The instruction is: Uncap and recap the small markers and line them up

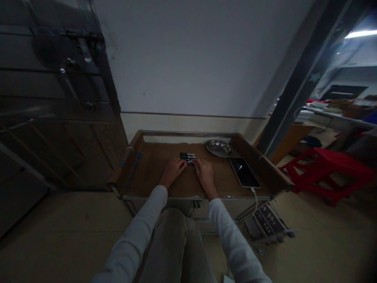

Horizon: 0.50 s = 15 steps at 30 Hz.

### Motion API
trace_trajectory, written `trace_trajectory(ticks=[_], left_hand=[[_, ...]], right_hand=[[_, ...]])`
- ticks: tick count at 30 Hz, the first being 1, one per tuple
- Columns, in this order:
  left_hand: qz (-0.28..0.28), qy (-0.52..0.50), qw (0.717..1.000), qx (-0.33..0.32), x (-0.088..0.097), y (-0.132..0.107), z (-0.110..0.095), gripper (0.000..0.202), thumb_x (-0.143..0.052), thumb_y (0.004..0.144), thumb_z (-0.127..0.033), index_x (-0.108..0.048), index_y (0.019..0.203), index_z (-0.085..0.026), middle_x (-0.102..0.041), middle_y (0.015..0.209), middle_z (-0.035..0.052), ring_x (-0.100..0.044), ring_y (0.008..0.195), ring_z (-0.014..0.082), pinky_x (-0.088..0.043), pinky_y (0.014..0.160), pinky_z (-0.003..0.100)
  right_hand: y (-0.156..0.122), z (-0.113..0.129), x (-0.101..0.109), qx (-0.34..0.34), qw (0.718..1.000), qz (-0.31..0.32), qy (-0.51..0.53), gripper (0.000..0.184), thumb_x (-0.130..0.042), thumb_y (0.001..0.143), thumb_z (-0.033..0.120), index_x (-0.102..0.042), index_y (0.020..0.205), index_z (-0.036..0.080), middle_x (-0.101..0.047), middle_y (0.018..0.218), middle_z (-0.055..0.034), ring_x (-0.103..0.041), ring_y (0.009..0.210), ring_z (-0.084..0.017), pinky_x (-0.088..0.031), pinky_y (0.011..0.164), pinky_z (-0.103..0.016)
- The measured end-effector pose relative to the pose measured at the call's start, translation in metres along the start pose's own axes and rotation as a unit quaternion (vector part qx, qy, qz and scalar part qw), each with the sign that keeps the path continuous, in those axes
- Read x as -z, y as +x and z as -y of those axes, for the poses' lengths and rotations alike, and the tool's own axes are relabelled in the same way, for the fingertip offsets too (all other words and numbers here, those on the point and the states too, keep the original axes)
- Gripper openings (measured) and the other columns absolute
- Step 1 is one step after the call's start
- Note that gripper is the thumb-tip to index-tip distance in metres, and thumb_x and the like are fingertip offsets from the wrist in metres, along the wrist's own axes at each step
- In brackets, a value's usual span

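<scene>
Left hand (173, 170), right hand (204, 173) — fingers (198, 162) pinching small item (190, 162) beside dark sticks (187, 155).

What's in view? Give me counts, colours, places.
Slim pieces: count unclear, dark, at fingertips
Dish: one, silver, table's right rear
Phone: one, black, table's right
Cable: one, white, from phone
Table: one, brown, before wall
Wall: one, pale, behind table
Door: one, dark, left
Pillar: one, grey, right
Stool: one, red, right
Bench: one, colour unclear, right background
Boxy object: one, dark, lower right
Floor: one, tan, below
Left hand: one, sleeve white, at pieces
Right hand: one, sleeve white, at pieces
Trousers: one pair, grey, bottom
</scene>
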<state>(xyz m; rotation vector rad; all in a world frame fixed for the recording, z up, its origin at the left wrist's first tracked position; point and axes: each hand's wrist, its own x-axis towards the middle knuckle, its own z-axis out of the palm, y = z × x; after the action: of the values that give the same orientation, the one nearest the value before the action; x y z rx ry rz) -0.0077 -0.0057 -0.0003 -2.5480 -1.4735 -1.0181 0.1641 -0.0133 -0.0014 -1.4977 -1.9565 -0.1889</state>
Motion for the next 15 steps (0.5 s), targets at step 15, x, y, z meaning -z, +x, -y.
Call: trace_trajectory(ticks=[15], left_hand=[[-0.055, 0.180, 0.956, 0.226, -0.002, 0.001, 0.006, 0.028, -0.036, 0.092, -0.024, -0.062, 0.100, -0.017, -0.059, 0.099, 0.0122, -0.050, 0.098, 0.0254, -0.042, 0.083, 0.038]], right_hand=[[0.002, 0.001, -0.005, 0.033, 0.999, 0.009, 0.019, 0.024, -0.040, 0.085, 0.015, -0.062, 0.095, 0.018, -0.058, 0.104, -0.0107, -0.050, 0.098, -0.022, -0.039, 0.087, -0.035]])
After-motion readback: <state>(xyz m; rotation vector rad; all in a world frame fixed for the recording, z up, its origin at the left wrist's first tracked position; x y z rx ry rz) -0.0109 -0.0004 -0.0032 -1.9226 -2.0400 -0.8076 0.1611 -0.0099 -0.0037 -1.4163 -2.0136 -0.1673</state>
